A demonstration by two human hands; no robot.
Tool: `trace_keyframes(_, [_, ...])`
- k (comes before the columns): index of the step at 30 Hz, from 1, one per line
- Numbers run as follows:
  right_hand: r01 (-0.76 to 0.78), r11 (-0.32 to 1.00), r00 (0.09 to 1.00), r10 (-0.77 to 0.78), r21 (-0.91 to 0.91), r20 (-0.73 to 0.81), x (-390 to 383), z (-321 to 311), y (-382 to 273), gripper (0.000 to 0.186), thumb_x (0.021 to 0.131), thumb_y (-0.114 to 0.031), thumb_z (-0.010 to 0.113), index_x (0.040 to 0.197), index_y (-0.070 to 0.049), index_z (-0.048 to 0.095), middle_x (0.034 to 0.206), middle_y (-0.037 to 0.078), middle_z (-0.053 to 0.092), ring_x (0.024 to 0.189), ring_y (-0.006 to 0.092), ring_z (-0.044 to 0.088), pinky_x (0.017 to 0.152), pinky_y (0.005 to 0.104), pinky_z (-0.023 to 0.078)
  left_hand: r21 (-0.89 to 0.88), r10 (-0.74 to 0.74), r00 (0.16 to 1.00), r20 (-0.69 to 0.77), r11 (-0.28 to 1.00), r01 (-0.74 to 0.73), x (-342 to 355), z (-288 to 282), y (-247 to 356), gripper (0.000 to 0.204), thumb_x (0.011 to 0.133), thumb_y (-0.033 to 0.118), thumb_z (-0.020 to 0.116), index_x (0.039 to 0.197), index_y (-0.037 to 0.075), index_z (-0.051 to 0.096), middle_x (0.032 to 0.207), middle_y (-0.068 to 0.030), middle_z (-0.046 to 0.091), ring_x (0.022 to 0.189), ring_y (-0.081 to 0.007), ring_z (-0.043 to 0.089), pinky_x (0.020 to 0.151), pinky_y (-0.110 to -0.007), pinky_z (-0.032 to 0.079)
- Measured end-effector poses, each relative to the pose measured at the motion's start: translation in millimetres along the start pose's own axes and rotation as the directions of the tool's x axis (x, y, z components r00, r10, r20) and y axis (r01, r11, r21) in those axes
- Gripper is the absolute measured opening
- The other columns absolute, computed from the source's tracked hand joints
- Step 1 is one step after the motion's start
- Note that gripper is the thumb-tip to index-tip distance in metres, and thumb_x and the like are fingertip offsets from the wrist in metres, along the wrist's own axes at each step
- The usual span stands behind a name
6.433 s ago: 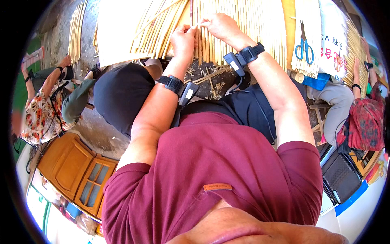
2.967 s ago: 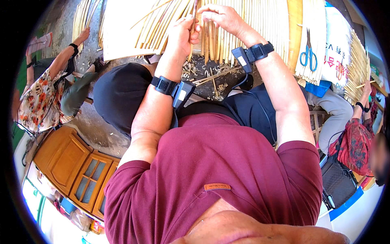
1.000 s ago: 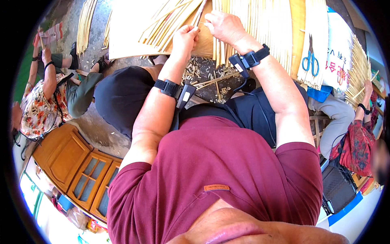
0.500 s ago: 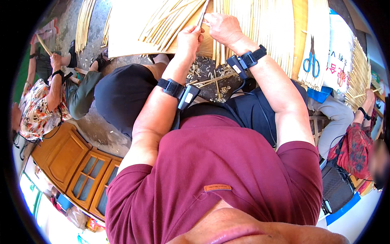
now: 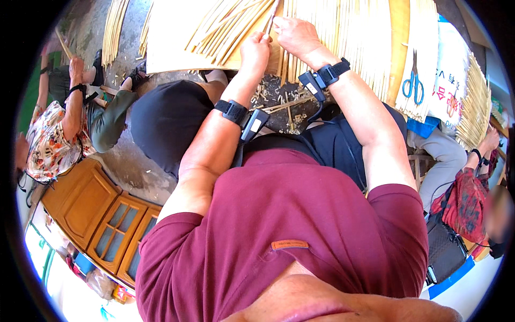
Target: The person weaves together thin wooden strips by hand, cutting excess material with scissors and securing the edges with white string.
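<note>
My left hand (image 5: 256,51) is closed around a thin, dark reddish stick (image 5: 272,13) that slants up to the board's far edge. My right hand (image 5: 298,35) is just right of it, fingers curled beside the stick; what they pinch, if anything, is too small to make out. Pale sticks (image 5: 230,29) lie fanned on a light board (image 5: 166,45) to the left. A dense row of similar sticks (image 5: 359,48) runs to the right of my hands. Scissors with blue handles (image 5: 413,88) rest on more pale sticks at the right.
Co-workers sit at left (image 5: 53,139) and right (image 5: 466,198), the left one holding a stick. Offcuts (image 5: 287,107) litter the floor below the board. A white printed sack (image 5: 445,64) lies beside the scissors. Wooden cabinets (image 5: 80,204) stand at lower left.
Over the last second both hands and the stick have shifted slightly right. Three seconds ago my right fingers were stretched out; they are now curled. The left co-worker's hands have moved.
</note>
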State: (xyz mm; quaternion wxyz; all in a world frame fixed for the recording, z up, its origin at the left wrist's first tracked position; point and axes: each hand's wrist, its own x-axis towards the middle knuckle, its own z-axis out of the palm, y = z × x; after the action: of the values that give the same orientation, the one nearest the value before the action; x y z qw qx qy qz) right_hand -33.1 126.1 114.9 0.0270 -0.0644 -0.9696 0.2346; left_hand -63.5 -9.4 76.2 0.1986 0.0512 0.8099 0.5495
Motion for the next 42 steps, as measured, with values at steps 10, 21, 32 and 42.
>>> trace_keyframes(10, [0.045,0.999,0.991,-0.045,0.000,0.124,4,-10,9,0.020,0.085,-0.024,0.050,0.091,-0.011,0.064,0.085,0.015,0.066,0.085,0.0333,0.063,0.072,0.0447,0.049,-0.413,-0.294,0.919,0.264,0.827,0.383,-10,-6,20,0.017,0.095,0.017,0.048,0.093,0.004,0.059,0.061,0.0019,0.047,0.042,-0.0054,0.032,0.038,-0.021,0.024])
trace_keyframes(21, [0.004,0.992,0.998,0.005,-0.127,0.067,3,1,-4,0.015,0.080,-0.020,0.052,0.085,-0.013,0.064,0.081,0.012,0.066,0.080,0.0304,0.065,0.069,0.0432,0.051,-0.441,-0.294,0.936,0.194,0.826,0.351,-10,7,15,0.021,0.094,0.016,0.049,0.077,0.006,0.056,0.055,0.0006,0.047,0.040,-0.0071,0.036,0.036,-0.022,0.026])
trace_keyframes(32, [-0.082,0.991,0.997,0.080,-0.103,-0.020,3,10,-2,0.017,0.078,-0.027,0.054,0.081,-0.015,0.065,0.080,0.011,0.067,0.077,0.0297,0.066,0.067,0.0430,0.051,-0.190,-0.069,0.996,0.048,0.979,0.077,-5,17,-3,0.027,0.094,0.017,0.047,0.069,0.008,0.053,0.053,0.0026,0.044,0.041,-0.0072,0.036,0.037,-0.024,0.026])
trace_keyframes(42, [0.037,0.993,0.990,-0.020,-0.115,0.138,3,-11,8,0.021,0.084,-0.024,0.051,0.096,-0.015,0.065,0.084,0.014,0.067,0.082,0.0317,0.065,0.070,0.0445,0.051,-0.449,-0.223,0.946,0.235,0.838,0.309,-7,3,9,0.020,0.095,0.019,0.047,0.081,0.007,0.056,0.056,0.0032,0.044,0.039,-0.0059,0.033,0.035,-0.021,0.023])
